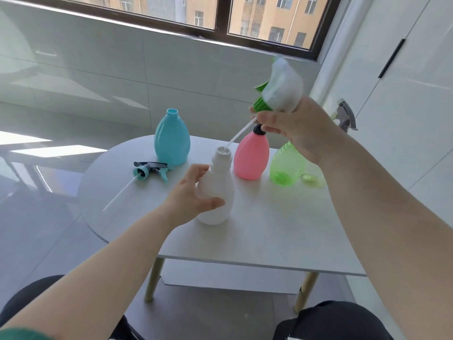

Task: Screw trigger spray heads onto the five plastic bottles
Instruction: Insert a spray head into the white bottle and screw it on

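Observation:
My left hand (pixel 193 192) grips the white bottle (pixel 217 192), which stands upright at the table's middle. My right hand (pixel 294 128) holds a white and green spray head (pixel 279 89) tilted above it, blurred. The tip of its thin white dip tube (pixel 241 132) is at the white bottle's open mouth. Behind stand a blue bottle (pixel 172 139) with an open neck, a pink bottle (pixel 251 155) with a dark collar on its neck, and a clear green bottle (pixel 286 165) partly hidden by my right wrist. A teal and grey spray head (pixel 150 171) lies on its side left of the white bottle.
The white table (pixel 269 229) has a rounded left end and light wooden legs. A grey spray head (pixel 345 116) shows past my right hand at the far right, what it sits on hidden. A small pale green piece (pixel 309 178) lies beside the green bottle. Tiled wall and window stand behind.

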### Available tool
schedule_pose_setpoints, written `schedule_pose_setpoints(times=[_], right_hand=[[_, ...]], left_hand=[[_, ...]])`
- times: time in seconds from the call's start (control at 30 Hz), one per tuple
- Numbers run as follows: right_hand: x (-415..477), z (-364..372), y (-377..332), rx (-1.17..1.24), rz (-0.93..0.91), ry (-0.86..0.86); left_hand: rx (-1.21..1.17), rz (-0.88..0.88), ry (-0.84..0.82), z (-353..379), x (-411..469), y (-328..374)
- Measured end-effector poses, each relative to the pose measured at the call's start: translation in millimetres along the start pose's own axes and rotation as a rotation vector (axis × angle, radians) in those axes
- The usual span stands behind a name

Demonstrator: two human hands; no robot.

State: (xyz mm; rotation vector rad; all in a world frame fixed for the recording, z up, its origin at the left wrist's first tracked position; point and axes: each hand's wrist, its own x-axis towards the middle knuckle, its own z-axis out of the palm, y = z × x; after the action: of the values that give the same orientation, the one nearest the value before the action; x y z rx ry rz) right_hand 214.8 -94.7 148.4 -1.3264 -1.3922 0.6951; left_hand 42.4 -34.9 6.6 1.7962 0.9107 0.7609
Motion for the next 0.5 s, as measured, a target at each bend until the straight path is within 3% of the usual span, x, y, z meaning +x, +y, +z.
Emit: schedule_pose_setpoints(times=[0.17, 0.5], right_hand=[[5.1, 25.4, 9.2, -0.184, 0.081, -0.169], [1.6, 37.2, 38.9, 0.011, 0.165, -0.286]], left_hand=[[-0.023, 0.019, 0.006, 0.2, 0.3, -1.9], [-0.036, 0.051, -0.001, -0.6, 1.7, -7.7]])
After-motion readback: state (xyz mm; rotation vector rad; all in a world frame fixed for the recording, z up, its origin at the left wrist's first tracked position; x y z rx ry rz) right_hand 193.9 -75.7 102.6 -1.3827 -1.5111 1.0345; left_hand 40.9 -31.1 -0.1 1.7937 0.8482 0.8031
